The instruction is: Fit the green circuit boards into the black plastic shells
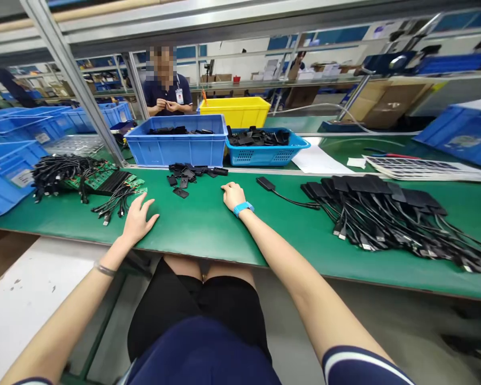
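My left hand (139, 218) hovers over the green bench with its thumb and fingers spread, holding nothing. Just beyond its fingertips lie green circuit boards (134, 183) with black USB cables (114, 200) attached. Low over the bench, my right hand (233, 195) shows its back, the fingers loosely bent and pointing away to the left; I see nothing held in it. Left of it lies a loose pile of small black plastic case parts (188, 174). To its right is a single black cased unit (265, 184) with a cable.
A large heap of black cased USB cables (372, 208) covers the bench's right side. Behind stand a blue bin (176, 149) and a blue basket (260, 155), both with black parts, and a yellow bin (235, 113). A metal post (78, 85) rises at left. A co-worker (167, 91) sits opposite.
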A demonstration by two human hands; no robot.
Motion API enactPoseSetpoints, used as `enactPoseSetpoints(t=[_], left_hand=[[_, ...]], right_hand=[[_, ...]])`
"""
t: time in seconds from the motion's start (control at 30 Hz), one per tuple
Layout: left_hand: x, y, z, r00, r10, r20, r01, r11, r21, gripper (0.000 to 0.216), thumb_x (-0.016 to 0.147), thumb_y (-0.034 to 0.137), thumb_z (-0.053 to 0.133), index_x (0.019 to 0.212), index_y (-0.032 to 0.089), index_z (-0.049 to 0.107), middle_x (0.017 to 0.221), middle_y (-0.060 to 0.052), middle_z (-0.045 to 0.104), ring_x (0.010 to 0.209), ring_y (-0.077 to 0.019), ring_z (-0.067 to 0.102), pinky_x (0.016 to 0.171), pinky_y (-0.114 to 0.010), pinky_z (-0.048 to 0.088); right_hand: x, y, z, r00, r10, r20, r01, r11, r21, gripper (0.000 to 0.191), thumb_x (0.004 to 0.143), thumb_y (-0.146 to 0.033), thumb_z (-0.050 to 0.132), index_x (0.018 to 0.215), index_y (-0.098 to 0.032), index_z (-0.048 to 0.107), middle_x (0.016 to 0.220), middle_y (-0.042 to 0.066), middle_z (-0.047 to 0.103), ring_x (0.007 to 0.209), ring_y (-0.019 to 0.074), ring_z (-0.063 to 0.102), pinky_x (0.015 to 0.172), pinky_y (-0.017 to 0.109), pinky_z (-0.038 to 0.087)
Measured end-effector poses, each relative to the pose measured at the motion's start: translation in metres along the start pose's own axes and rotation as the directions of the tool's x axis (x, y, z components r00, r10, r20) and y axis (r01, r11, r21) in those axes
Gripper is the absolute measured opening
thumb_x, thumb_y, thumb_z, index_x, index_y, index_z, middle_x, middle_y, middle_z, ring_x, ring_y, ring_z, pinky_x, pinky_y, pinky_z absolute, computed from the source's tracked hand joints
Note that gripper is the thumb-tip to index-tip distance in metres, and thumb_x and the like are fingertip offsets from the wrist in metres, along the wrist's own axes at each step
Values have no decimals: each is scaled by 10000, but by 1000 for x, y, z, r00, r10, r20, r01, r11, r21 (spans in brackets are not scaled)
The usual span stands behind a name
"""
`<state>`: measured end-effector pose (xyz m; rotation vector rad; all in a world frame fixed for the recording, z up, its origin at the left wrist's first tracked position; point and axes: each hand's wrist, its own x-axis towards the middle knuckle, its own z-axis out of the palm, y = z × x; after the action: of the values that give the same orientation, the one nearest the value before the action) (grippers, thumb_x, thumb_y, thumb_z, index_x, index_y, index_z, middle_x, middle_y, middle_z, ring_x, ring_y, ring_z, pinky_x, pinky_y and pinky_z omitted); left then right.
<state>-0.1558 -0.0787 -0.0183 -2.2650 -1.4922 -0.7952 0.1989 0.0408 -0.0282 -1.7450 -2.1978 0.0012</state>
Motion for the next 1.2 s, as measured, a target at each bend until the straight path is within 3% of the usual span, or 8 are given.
enactPoseSetpoints(t=[0.1, 0.27, 0.43, 0.73, 0.9, 1.03, 1.2], left_hand=[[-16, 4, -6, 996, -92, -1, 91, 995, 51, 387, 868, 351, 561, 1203, 160, 537, 1409, -199, 425, 1306, -336, 404, 1050, -516, 381], [-23, 11, -6, 982, -184, 43, 179, 979, 95, 303, 892, 315, 499, 1141, 160, 572, 1218, -161, 602, 1156, -285, 539, 991, -439, 445], [-24, 14, -5, 961, -255, 109, 241, 963, 125, 273, 903, 276, 443, 1083, 160, 611, 1065, -129, 690, 1028, -263, 615, 928, -385, 473], [-22, 21, -8, 929, -351, 117, 331, 930, 160, 259, 889, 239, 432, 993, 191, 664, 1019, -97, 721, 947, -250, 661, 816, -338, 503], [-22, 20, -11, 932, -348, 104, 333, 933, 136, 259, 883, 245, 445, 1004, 199, 669, 1039, -78, 725, 945, -251, 668, 796, -335, 511], [-24, 19, -11, 924, -363, 117, 353, 930, 101, 264, 880, 246, 452, 1016, 204, 674, 1065, -68, 725, 958, -247, 672, 824, -331, 507], [-26, 18, -10, 919, -379, 107, 376, 925, 54, 270, 884, 256, 450, 1017, 204, 680, 1099, -67, 719, 999, -238, 666, 872, -323, 497]], right_hand=[[-2, 0, 0, 1000, -22, -7, 22, 1000, 3, 322, 927, -159, 445, 1177, -171, 648, 1186, 145, 605, 1084, 267, 536, 897, 381, 436], [-2, 3, 3, 998, -51, -25, 51, 999, 11, 267, 936, -322, 554, 1158, -179, 597, 1197, 83, 600, 1040, 214, 593, 893, 430, 495], [-2, 8, 8, 996, -84, -27, 85, 996, 24, 278, 935, -323, 560, 1172, -181, 587, 1212, 85, 595, 1022, 208, 607, 869, 420, 521], [-8, 12, 9, 988, -133, -76, 140, 986, 94, 288, 936, -325, 559, 1187, -185, 579, 1217, 84, 591, 1012, 205, 611, 857, 415, 528], [-11, 16, 11, 990, -71, -124, 87, 988, 128, 276, 933, -332, 563, 1163, -182, 588, 1209, 80, 596, 1017, 204, 608, 869, 420, 519], [-12, 24, 15, 991, -10, -134, 29, 990, 142, 212, 933, -252, 517, 1039, -163, 677, 1080, 99, 654, 1019, 227, 590, 921, 420, 461], [-13, 26, 14, 990, -7, -143, 29, 988, 150, 313, 860, -176, 464, 1002, -168, 742, 1021, 124, 686, 984, 268, 570, 913, 403, 423]])
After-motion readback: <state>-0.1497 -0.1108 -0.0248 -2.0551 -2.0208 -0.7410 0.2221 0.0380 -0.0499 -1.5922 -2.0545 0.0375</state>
